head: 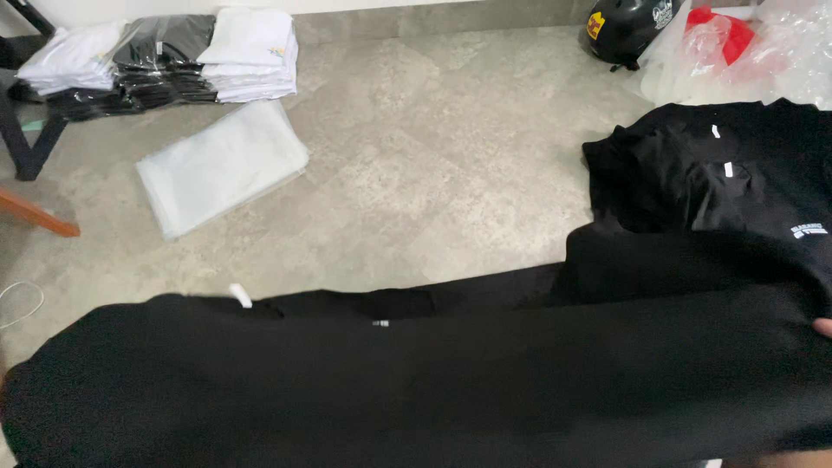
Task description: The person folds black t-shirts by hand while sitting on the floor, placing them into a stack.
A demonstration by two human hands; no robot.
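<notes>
Grey floor carries a black shirt (pixel 416 390) spread wide near the front edge. Right hand (pixel 823 328) pinches its end; left hand is hidden. Next, folding needs an even lay.

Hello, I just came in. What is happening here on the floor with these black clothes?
A person holds a black garment spread wide across the bottom of the view, above a grey stone floor. Only a bit of the right hand shows at its edge; the left hand is not visible. More black garments lie in a pile to the right. Further back are stacks of folded clothes, a flat pile of clear bags, and a black helmet.
</notes>
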